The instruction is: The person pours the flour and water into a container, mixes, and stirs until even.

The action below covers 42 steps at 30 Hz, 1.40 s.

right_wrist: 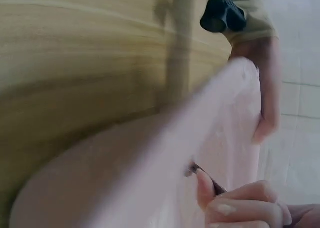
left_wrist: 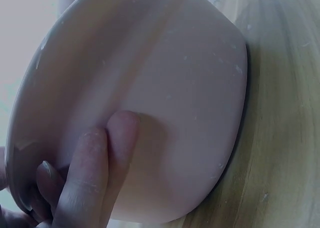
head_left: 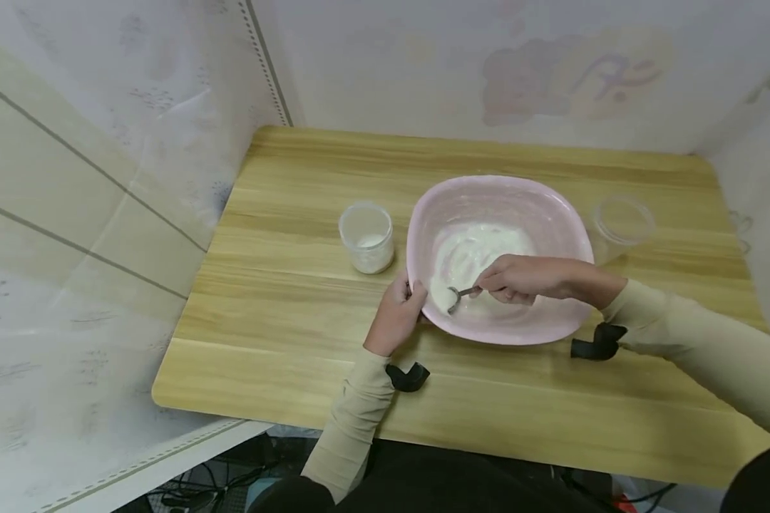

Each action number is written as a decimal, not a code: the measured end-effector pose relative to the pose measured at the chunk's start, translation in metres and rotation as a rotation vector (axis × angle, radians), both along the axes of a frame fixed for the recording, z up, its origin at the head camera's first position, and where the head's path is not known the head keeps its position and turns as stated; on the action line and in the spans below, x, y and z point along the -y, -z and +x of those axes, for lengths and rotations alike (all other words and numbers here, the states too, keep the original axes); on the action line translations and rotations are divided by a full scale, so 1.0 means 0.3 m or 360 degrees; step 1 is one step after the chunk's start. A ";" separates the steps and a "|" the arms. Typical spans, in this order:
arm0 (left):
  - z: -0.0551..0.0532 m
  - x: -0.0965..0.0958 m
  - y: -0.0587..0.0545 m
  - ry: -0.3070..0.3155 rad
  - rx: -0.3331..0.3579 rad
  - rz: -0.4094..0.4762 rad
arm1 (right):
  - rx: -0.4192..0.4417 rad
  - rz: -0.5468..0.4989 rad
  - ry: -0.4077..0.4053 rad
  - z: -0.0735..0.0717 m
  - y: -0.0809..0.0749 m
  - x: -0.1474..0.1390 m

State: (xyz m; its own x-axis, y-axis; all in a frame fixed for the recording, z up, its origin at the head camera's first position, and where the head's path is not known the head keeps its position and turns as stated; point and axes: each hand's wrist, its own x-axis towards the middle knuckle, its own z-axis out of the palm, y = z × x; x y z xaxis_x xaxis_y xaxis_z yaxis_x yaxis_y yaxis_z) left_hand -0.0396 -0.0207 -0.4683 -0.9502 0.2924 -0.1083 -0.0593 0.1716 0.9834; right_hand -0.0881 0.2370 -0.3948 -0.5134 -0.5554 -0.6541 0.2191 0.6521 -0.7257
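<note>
A pink plastic basin (head_left: 555, 210) stands on the table, with a thick white mixture (head_left: 481, 246) spread over its bottom. The left hand (head_left: 396, 315) grips the basin's near-left rim, thumb on top. In the left wrist view its fingers (left_wrist: 86, 173) lie against the basin's outer wall (left_wrist: 195, 88). Reaching over the near-right side, the right hand (head_left: 520, 276) holds a metal spoon (head_left: 470, 291) by its handle. The spoon's head dips into the white mixture near the left inner wall. In the right wrist view, curled fingers (right_wrist: 245, 208) pinch the dark handle.
Left of the basin, a clear plastic cup (head_left: 367, 239) holds some white stuff at its bottom. Another clear cup (head_left: 622, 224) stands close to the basin's right side. The wooden table (head_left: 263, 320) has pale, sheeted walls behind it and at both sides.
</note>
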 end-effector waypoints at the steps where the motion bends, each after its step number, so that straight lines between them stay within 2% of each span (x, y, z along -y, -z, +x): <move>1: 0.002 -0.003 0.001 0.0011 0.0009 0.0006 | -0.0002 -0.0019 0.0029 -0.004 -0.004 -0.005; 2: 0.003 -0.004 0.002 0.0024 0.0018 0.0012 | -0.0051 -0.0013 0.0040 -0.007 -0.016 -0.012; 3: 0.004 -0.005 0.003 0.0039 0.0029 0.0023 | -0.0158 0.0023 0.0033 -0.011 -0.030 -0.027; 5: 0.004 -0.004 0.004 0.0057 0.0043 0.0029 | -0.0465 0.0158 -0.0007 -0.016 -0.061 -0.057; 8: -0.002 -0.001 0.007 0.0056 0.0044 0.0028 | -0.1009 0.0512 -0.0129 -0.029 -0.108 -0.110; 10: -0.004 0.002 0.008 0.0043 0.0034 0.0012 | -0.1264 0.0726 -0.0183 -0.038 -0.124 -0.143; 12: -0.006 0.004 0.009 0.0036 0.0021 0.0005 | -0.1434 0.0899 -0.0237 -0.046 -0.124 -0.171; 16: -0.005 0.011 0.010 0.0050 0.0012 0.0008 | -0.1560 0.1095 -0.0384 -0.028 -0.093 -0.207; 20: -0.001 0.021 0.013 0.0041 0.0009 0.0001 | -0.1487 0.1090 -0.0520 0.024 -0.076 -0.211; 24: -0.001 0.029 0.010 -0.0005 -0.0014 -0.0020 | -0.1229 0.0868 -0.0486 0.062 -0.091 -0.167; 28: -0.006 0.034 0.010 -0.0031 -0.0022 -0.0040 | -0.0921 0.0601 -0.0426 0.071 -0.086 -0.101; 32: -0.012 0.037 0.013 -0.0042 -0.0024 -0.0046 | -0.0682 0.0380 -0.0327 0.041 -0.052 -0.019; 37: -0.018 0.036 0.023 -0.0040 -0.0014 -0.0047 | -0.0362 0.0157 -0.0174 -0.031 -0.008 0.075; 39: -0.018 0.032 0.031 -0.0032 0.0003 -0.0034 | -0.0302 0.0116 -0.0079 -0.065 0.004 0.093; 42: -0.019 0.020 0.042 -0.0014 0.0026 0.0017 | -0.0334 0.0091 0.0064 -0.121 0.004 0.084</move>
State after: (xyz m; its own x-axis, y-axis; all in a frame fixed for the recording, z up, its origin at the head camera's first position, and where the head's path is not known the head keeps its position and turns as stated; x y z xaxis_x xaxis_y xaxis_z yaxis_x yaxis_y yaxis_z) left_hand -0.0454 -0.0267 -0.4808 -0.9508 0.2854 -0.1205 -0.0766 0.1604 0.9841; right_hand -0.1243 0.2120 -0.3962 -0.6625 -0.4969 -0.5604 0.0935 0.6875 -0.7202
